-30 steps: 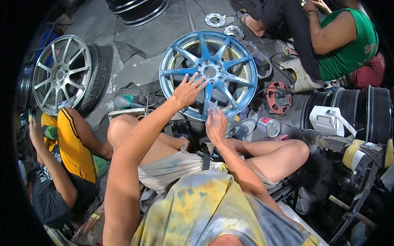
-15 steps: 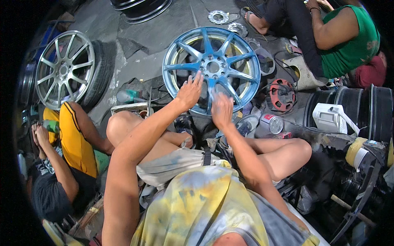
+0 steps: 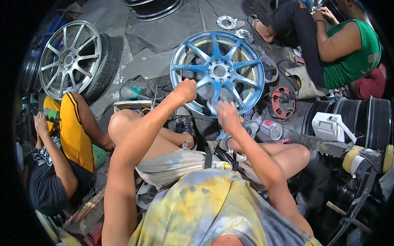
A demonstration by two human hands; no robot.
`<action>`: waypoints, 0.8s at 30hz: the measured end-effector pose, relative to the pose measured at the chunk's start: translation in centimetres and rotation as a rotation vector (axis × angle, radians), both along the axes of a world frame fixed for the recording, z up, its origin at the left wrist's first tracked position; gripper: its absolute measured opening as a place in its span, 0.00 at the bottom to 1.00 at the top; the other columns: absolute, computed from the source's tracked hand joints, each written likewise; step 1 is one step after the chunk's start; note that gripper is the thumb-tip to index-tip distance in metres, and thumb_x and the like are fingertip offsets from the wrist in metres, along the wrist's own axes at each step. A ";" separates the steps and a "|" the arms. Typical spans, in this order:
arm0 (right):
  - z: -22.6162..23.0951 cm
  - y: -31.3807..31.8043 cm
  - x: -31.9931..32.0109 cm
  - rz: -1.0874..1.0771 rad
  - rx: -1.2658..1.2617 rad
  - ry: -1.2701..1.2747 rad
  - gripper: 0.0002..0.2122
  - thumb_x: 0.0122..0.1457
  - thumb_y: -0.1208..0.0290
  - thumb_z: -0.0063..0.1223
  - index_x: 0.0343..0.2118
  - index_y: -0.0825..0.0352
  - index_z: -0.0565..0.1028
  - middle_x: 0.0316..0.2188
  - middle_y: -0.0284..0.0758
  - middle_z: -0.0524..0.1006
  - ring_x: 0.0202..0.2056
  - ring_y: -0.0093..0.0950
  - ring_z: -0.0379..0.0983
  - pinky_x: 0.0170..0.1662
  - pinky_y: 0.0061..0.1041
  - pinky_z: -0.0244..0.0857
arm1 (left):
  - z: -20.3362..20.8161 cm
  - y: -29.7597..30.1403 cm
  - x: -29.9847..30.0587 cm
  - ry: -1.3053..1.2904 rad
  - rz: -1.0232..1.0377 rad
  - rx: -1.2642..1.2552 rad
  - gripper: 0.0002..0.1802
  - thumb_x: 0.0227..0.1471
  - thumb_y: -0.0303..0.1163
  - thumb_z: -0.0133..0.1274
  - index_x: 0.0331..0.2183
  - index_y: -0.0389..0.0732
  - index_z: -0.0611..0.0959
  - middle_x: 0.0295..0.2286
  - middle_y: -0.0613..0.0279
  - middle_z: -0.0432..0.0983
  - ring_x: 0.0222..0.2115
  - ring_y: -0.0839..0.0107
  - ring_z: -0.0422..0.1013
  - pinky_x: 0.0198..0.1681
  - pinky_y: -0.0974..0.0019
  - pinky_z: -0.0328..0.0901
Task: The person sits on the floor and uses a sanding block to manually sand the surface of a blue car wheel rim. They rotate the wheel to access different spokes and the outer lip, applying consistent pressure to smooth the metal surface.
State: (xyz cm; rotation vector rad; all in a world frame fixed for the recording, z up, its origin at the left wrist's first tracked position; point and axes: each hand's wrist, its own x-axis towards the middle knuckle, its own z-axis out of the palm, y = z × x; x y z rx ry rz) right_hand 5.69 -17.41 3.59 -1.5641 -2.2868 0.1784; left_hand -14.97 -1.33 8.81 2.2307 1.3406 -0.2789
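Note:
A blue multi-spoke wheel rim (image 3: 242, 64) lies on the floor before my feet, its paint patchy with whitish, dull areas. My left hand (image 3: 186, 91) is closed at the rim's near-left edge, with its fingertips hidden. Over the lowest spoke, my right hand (image 3: 228, 117) is bent and smeared by motion. A pale bluish blur shows at its fingertips, too indistinct to name.
A silver wheel (image 3: 69, 60) leans on a tyre at left, near a seated person in yellow shorts (image 3: 76, 135). Another person in a green top (image 3: 349, 53) sits at right. Around me are a can (image 3: 272, 130), a red reel-like disc (image 3: 283, 102), a white box (image 3: 328, 126) and a green-bodied tool (image 3: 132, 93).
My left hand has gone from extended fingers on a spoke to a closed hand at the rim's edge. My right hand has shifted slightly down. The whole view has shifted a little.

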 end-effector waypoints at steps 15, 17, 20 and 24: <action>0.6 -2.6 1.6 0.238 -0.092 0.063 0.28 0.49 0.81 0.53 0.57 0.60 0.77 0.33 0.33 0.73 0.40 0.34 0.71 0.43 0.37 0.59 | -0.3 1.3 -1.5 -0.048 0.023 -0.197 0.23 0.60 0.40 0.56 0.45 0.27 0.83 0.46 0.32 0.79 0.49 0.40 0.76 0.54 0.48 0.71; 0.9 -1.9 -0.3 0.230 -0.035 0.059 0.27 0.52 0.79 0.54 0.58 0.61 0.76 0.32 0.32 0.72 0.39 0.33 0.71 0.44 0.37 0.60 | 0.7 1.2 -1.0 -0.013 0.013 -0.222 0.25 0.60 0.41 0.56 0.46 0.27 0.82 0.48 0.31 0.77 0.51 0.39 0.74 0.55 0.48 0.70; 1.5 -3.2 2.3 0.221 -0.103 0.006 0.26 0.51 0.78 0.54 0.57 0.62 0.76 0.34 0.32 0.72 0.41 0.32 0.71 0.44 0.37 0.60 | 0.3 1.3 -1.2 -0.023 -0.004 -0.206 0.24 0.60 0.43 0.56 0.44 0.28 0.84 0.45 0.32 0.79 0.49 0.40 0.75 0.54 0.47 0.70; 3.8 -4.6 9.7 0.122 -0.195 -0.154 0.25 0.50 0.76 0.54 0.55 0.62 0.78 0.37 0.33 0.76 0.42 0.34 0.73 0.45 0.38 0.61 | -1.2 2.0 -1.4 -0.074 -0.049 -0.135 0.24 0.60 0.45 0.56 0.40 0.30 0.86 0.39 0.34 0.81 0.44 0.39 0.78 0.51 0.46 0.70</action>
